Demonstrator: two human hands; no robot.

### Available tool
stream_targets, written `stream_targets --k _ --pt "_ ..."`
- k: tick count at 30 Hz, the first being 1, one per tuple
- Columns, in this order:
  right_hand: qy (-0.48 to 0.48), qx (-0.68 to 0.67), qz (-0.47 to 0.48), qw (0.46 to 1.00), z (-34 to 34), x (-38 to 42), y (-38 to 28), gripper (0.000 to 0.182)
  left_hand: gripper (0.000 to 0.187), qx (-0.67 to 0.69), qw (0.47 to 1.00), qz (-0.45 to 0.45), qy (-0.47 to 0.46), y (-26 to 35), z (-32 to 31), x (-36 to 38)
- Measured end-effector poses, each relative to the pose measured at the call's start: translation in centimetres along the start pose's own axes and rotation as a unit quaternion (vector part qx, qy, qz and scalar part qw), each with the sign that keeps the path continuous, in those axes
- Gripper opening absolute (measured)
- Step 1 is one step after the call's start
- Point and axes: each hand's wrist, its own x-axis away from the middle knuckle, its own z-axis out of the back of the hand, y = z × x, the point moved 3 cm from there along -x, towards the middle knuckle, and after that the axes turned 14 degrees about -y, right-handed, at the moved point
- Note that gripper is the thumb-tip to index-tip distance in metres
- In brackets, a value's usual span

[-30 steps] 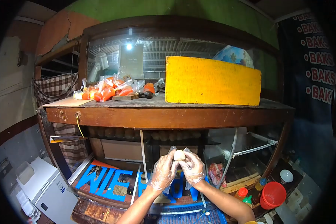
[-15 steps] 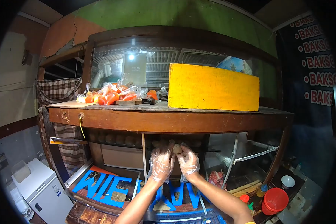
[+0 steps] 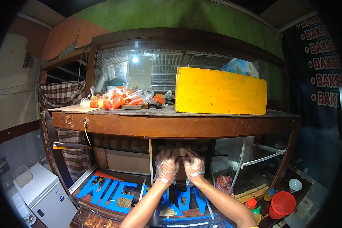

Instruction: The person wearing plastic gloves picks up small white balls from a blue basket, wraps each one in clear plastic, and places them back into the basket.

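Both hands wear clear plastic gloves and reach in under the wooden counter [image 3: 140,127]. My left hand [image 3: 167,165] is beside a small greyish-beige lump [image 3: 182,152], its fingers bent toward the dark shelf and partly in shadow. The fingertips of my right hand [image 3: 193,165] close on that lump from the right. Behind the fingers, a row of round pale items [image 3: 125,144] sits on the dark shelf.
A yellow box [image 3: 221,91] and bagged orange items [image 3: 116,99] stand on the counter. Below are a glass panel with blue letters [image 3: 121,193], a red bucket [image 3: 282,205], a white bowl [image 3: 295,185] and a white freezer [image 3: 51,197].
Both hands have moved slightly deeper toward the shelf, and the lump sits a little lower between the fingertips. The whole view has shifted slightly.
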Motion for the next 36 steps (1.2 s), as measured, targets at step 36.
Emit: stream_targets --k 36 --pt "-0.145 -0.073 -0.057 0.985 6.9 11.3 -7.2 0.014 0.019 0.264 0.945 0.105 -0.162 9.5 8.3 7.7"
